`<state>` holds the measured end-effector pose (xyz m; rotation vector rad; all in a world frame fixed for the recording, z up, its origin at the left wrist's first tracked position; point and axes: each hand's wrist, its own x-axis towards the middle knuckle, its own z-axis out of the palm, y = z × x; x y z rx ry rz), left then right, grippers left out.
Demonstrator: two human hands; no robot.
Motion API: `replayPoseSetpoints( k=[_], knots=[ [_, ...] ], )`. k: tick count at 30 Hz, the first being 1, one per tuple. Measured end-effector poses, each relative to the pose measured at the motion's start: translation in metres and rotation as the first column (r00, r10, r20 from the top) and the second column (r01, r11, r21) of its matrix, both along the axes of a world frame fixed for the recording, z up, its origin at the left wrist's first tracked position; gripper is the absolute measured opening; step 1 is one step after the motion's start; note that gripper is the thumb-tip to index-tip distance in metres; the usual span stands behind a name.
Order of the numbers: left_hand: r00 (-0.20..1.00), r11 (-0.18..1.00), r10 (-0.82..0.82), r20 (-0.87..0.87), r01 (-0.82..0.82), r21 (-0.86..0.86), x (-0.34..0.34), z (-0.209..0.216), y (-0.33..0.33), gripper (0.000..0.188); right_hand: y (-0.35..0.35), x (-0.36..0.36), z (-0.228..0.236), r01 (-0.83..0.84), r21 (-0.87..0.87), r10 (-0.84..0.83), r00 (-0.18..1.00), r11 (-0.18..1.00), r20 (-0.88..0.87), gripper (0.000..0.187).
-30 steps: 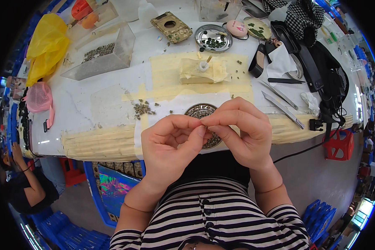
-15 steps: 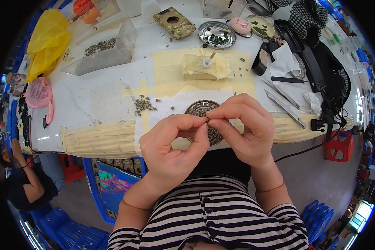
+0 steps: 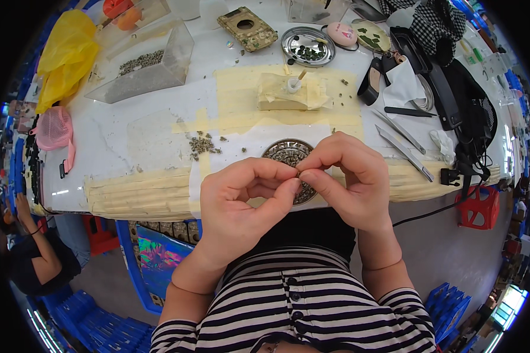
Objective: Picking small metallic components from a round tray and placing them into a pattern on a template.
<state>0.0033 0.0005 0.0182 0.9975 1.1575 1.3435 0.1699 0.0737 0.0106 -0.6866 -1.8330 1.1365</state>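
Note:
My left hand (image 3: 241, 200) and my right hand (image 3: 350, 179) meet fingertip to fingertip, each in a pinch of thumb and forefinger. Between the tips is something tiny; its kind is too small to make out. Just beneath them a round metal dish (image 3: 288, 142) holds many small greyish-brown parts, partly hidden by my fingers. The dish stands on white paper near the table's front edge. A loose pile of similar small parts (image 3: 202, 145) lies left of the dish. Beyond it a small white cup (image 3: 294, 86) with a stick in it sits on a tape-covered block (image 3: 282, 105).
Two metal tweezers (image 3: 403, 153) lie to the right, by a black strap (image 3: 369, 81). Farther back are a silver plate with dark bits (image 3: 308, 48) and a camouflage-patterned part (image 3: 247, 29). A clear bin (image 3: 141, 82) and pink mesh scoop (image 3: 54, 130) stand left. Another person (image 3: 41, 253) sits at left.
My joined fingertips have shifted very slightly to the right and down, still pinched together over the dish. A little more of the dish's contents shows above them.

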Motion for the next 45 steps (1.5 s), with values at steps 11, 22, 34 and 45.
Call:
replayPoseSetpoints(
  k=[11,22,34,45],
  knots=[
    [0.990,0.998,-0.017,0.141,0.025,-0.051,-0.0016,-0.0028,-0.0003,0.014,-0.0029,-0.0020,0.0026,0.020,0.044,-0.022,0.998,0.999,0.053,0.006],
    [0.977,0.997,-0.039,0.211,0.053,-0.060,-0.0029,-0.0019,0.0012,0.013,-0.0038,-0.0014,0.0025,0.015,0.034,-0.017,0.998,0.999,0.056,0.006],
    [0.973,0.998,-0.035,0.230,0.046,-0.045,-0.0035,-0.0055,0.0005,0.014,-0.0045,-0.0032,0.0028,0.029,0.119,-0.038,0.996,0.993,0.076,0.008],
    [0.957,0.995,-0.027,0.289,0.055,-0.089,-0.0031,-0.0047,0.0021,0.009,-0.0052,-0.0031,0.0042,0.049,0.122,-0.054,0.998,0.991,0.042,0.012]
  ],
)
